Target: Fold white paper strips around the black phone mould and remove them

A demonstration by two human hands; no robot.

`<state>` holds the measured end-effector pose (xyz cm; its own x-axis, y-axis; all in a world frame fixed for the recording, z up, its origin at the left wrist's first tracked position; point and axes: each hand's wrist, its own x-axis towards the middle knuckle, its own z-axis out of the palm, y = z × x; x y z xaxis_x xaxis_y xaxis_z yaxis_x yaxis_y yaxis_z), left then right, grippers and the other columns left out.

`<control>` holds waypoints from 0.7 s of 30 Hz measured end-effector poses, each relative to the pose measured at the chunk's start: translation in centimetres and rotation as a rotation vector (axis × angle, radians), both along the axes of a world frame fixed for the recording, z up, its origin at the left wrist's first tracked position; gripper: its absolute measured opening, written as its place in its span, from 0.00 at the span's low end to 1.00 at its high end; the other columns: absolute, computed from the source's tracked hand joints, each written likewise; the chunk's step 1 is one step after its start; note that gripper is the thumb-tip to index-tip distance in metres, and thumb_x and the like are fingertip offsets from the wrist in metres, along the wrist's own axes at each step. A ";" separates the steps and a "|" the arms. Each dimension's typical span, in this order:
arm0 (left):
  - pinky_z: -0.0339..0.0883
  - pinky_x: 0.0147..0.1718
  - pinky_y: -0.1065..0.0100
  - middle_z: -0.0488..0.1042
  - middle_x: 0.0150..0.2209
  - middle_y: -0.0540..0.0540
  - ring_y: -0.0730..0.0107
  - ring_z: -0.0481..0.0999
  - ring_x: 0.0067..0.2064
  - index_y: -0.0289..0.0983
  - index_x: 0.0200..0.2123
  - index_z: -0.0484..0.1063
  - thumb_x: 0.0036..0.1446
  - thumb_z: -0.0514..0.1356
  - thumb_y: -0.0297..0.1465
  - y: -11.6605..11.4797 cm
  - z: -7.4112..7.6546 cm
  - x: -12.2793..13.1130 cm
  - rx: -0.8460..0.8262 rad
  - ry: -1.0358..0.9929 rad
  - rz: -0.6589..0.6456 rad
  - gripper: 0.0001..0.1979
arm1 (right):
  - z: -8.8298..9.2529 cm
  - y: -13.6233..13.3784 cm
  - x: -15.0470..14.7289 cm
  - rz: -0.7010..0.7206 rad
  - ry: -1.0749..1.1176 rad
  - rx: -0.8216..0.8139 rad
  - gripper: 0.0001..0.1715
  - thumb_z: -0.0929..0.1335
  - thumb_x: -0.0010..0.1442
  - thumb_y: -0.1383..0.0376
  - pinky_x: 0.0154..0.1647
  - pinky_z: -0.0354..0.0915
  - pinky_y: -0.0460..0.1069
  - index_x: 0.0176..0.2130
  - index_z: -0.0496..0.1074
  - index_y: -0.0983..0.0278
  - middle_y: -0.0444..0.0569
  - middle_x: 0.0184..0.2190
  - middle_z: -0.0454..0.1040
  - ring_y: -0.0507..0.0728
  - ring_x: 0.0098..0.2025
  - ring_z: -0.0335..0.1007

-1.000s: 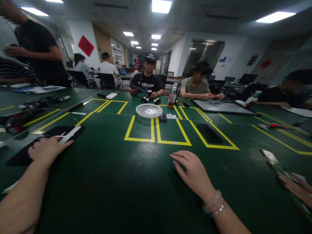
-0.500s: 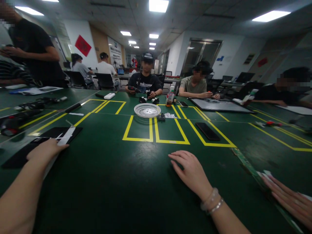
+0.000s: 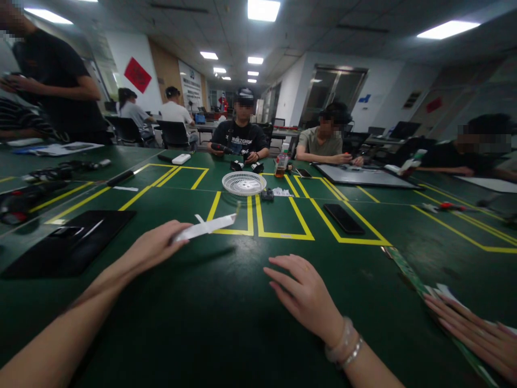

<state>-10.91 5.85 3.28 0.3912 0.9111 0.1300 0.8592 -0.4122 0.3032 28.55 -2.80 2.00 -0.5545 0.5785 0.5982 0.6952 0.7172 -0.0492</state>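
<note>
My left hand [image 3: 165, 243] is closed around one end of a long, flat white strip [image 3: 208, 226], held above the green table. A small tab sticks up from the strip, and a thin piece juts from its far end; I cannot make out its exact kind. My right hand [image 3: 301, 288], with bracelets at the wrist, hovers over the table with fingers apart and nothing in it. To the left of my left hand lies a flat, glossy black panel [image 3: 97, 237].
A round white plastic basket [image 3: 230, 186] stands ahead among yellow tape outlines. A black phone [image 3: 343, 218] lies to the right. Another person's hand [image 3: 472, 328] rests at the right edge by a green strip [image 3: 414, 275]. Several people sit around the table [image 3: 226, 345].
My left hand has lifted the white strip off the black panel and carried it right, toward the middle. My right hand has shifted slightly left, its fingers spreading more.
</note>
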 end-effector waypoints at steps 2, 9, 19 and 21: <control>0.68 0.43 0.63 0.70 0.52 0.42 0.57 0.72 0.47 0.42 0.61 0.66 0.67 0.51 0.42 -1.1 0.0 2.7 -0.041 -0.051 -0.158 0.22 | 0.0 -0.5 -0.6 0.040 -0.036 0.032 0.19 0.66 0.65 0.69 0.59 0.66 0.61 0.55 0.72 0.58 0.52 0.54 0.74 0.60 0.57 0.70; 0.67 0.44 0.67 0.70 0.50 0.46 0.61 0.73 0.48 0.48 0.60 0.66 0.64 0.58 0.29 -4.0 0.1 7.3 -0.139 -0.103 -0.435 0.22 | -0.1 -1.5 -2.7 0.026 -0.190 -0.128 0.31 0.69 0.62 0.65 0.64 0.59 0.66 0.63 0.63 0.58 0.55 0.63 0.66 0.64 0.64 0.62; 0.61 0.58 0.55 0.69 0.58 0.41 0.52 0.67 0.58 0.43 0.66 0.59 0.59 0.65 0.36 -1.1 -1.6 4.4 0.147 0.035 -0.213 0.34 | -0.9 0.0 -1.0 -0.029 0.161 -0.316 0.20 0.67 0.65 0.67 0.50 0.71 0.57 0.55 0.73 0.55 0.50 0.51 0.78 0.59 0.49 0.75; 0.58 0.60 0.51 0.64 0.61 0.35 0.47 0.64 0.61 0.35 0.66 0.57 0.58 0.63 0.41 0.4 -1.8 1.6 0.221 0.097 0.004 0.37 | -1.1 1.1 0.2 -0.096 0.464 -0.363 0.18 0.69 0.64 0.61 0.52 0.71 0.59 0.53 0.75 0.58 0.52 0.50 0.78 0.61 0.51 0.74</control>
<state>-9.32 6.27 1.48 0.4080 0.8661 0.2886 0.8815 -0.4560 0.1222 28.72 -1.73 0.90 -0.2178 0.8260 0.5200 0.6035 0.5327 -0.5933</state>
